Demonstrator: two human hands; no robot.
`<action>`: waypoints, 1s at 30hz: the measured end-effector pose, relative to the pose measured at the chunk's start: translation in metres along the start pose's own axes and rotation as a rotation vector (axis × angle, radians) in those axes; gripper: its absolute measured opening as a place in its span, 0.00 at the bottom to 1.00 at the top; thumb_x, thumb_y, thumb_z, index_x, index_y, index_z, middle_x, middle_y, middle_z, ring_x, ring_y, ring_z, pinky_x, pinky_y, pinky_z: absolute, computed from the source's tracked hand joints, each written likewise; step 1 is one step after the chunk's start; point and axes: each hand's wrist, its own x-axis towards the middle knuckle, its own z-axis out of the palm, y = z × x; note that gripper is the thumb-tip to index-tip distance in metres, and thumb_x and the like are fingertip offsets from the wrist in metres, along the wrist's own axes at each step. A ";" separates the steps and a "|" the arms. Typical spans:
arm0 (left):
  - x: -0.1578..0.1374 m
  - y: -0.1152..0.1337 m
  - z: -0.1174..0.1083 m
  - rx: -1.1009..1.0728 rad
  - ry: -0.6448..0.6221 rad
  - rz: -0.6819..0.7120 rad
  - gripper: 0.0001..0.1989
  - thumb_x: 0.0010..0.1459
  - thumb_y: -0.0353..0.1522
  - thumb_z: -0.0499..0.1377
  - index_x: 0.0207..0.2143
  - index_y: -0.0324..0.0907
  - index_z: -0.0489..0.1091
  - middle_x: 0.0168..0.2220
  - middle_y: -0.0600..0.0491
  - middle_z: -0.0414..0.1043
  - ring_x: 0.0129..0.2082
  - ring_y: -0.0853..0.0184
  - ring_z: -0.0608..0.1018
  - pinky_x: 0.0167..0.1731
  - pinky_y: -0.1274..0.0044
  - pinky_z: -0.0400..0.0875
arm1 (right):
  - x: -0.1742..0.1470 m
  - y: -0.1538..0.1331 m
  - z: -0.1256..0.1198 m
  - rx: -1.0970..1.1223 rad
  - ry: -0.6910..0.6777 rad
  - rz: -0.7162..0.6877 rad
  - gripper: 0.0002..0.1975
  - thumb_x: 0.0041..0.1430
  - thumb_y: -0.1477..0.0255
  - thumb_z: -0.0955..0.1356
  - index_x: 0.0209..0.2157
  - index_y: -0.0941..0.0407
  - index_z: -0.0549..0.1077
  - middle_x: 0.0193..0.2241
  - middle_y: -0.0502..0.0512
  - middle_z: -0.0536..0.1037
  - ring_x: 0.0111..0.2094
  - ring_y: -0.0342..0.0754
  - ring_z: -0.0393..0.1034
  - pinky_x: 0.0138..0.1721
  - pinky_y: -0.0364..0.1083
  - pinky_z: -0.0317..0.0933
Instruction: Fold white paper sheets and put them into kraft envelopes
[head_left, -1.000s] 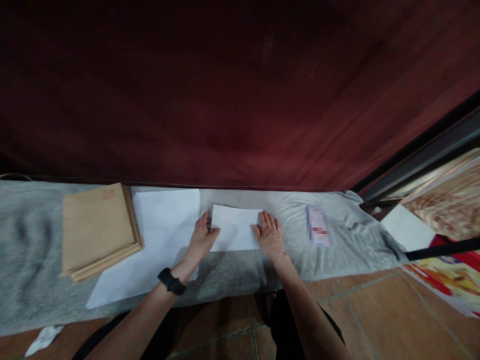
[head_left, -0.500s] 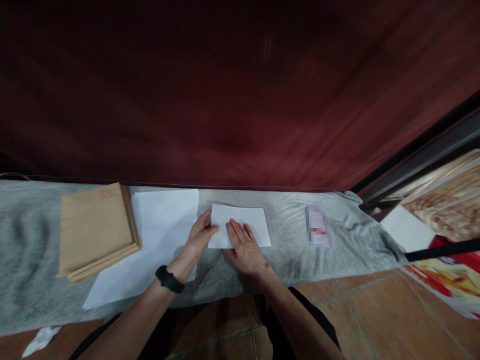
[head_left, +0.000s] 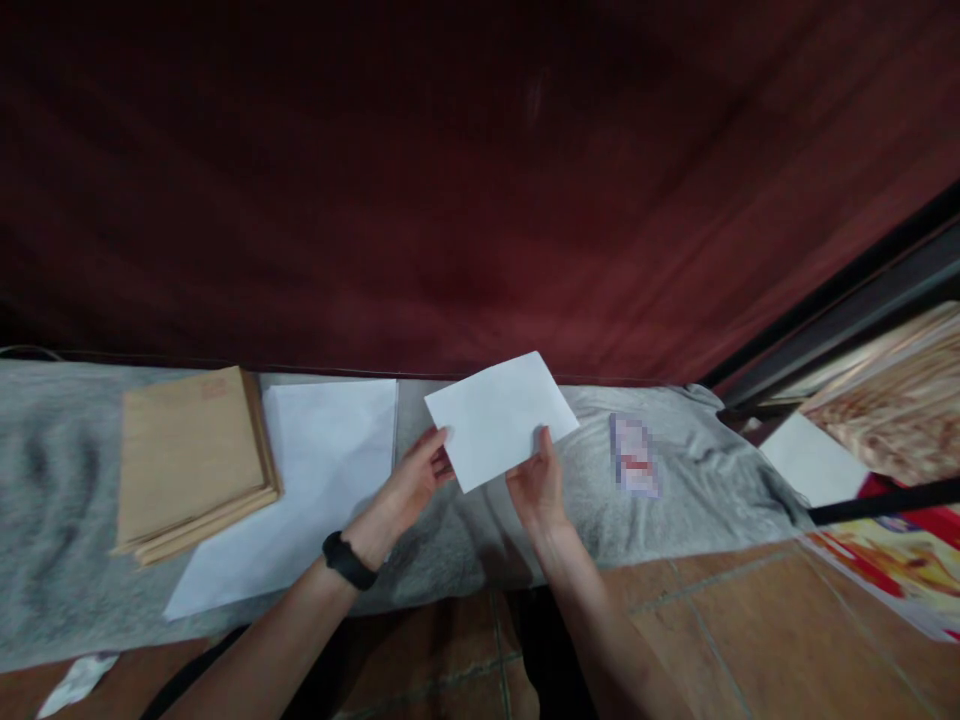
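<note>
Two hands hold a folded-size piece of white paper (head_left: 502, 415) above a long, narrow surface spread with grey cloth (head_left: 705, 470): the left hand (head_left: 420, 475) pinches its left edge between thumb and fingers, while the right hand (head_left: 538, 480) grips its near edge, thumb on top. The paper slants, its right end farther from the person, and its far corner overlaps the foot of a dark red backdrop (head_left: 480, 200) that fills the upper view. The cloth is plush, smooth in places and rumpled toward the right. On its left part a stack of brown envelopes (head_left: 191, 450) partly covers larger white sheets (head_left: 330, 450); right of the hands lies a small pinkish item (head_left: 635, 455), blurred by pixelation. Below the near edge runs a floor of brown-orange tiles (head_left: 712, 620) with pale joints, and a crumpled white scrap (head_left: 79, 680) lies at lower left. Past the cloth's right end are dark bars (head_left: 840, 320), a white panel (head_left: 816, 460) and a red-and-yellow printed sheet (head_left: 915, 565).
</note>
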 end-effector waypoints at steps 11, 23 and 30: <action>0.025 -0.006 -0.029 0.652 0.059 0.270 0.31 0.44 0.31 0.64 0.54 0.39 0.70 0.46 0.47 0.80 0.48 0.52 0.80 0.51 0.62 0.73 | 0.019 0.001 -0.056 -0.561 0.233 -0.039 0.16 0.51 0.63 0.70 0.41 0.55 0.72 0.35 0.52 0.81 0.31 0.48 0.77 0.25 0.42 0.67; 0.032 -0.009 -0.042 1.363 0.078 0.318 0.40 0.53 0.25 0.56 0.69 0.35 0.54 0.62 0.37 0.69 0.60 0.49 0.73 0.62 0.61 0.64 | 0.039 -0.008 -0.068 -1.265 0.088 -0.468 0.18 0.61 0.68 0.61 0.48 0.55 0.75 0.50 0.59 0.78 0.52 0.52 0.71 0.56 0.52 0.63; 0.036 -0.009 -0.044 1.388 0.063 0.331 0.41 0.53 0.25 0.56 0.69 0.36 0.51 0.61 0.39 0.70 0.58 0.51 0.75 0.59 0.62 0.67 | 0.013 0.041 -0.057 -1.964 -0.422 -0.506 0.24 0.73 0.66 0.58 0.66 0.57 0.63 0.67 0.59 0.63 0.69 0.54 0.55 0.69 0.57 0.48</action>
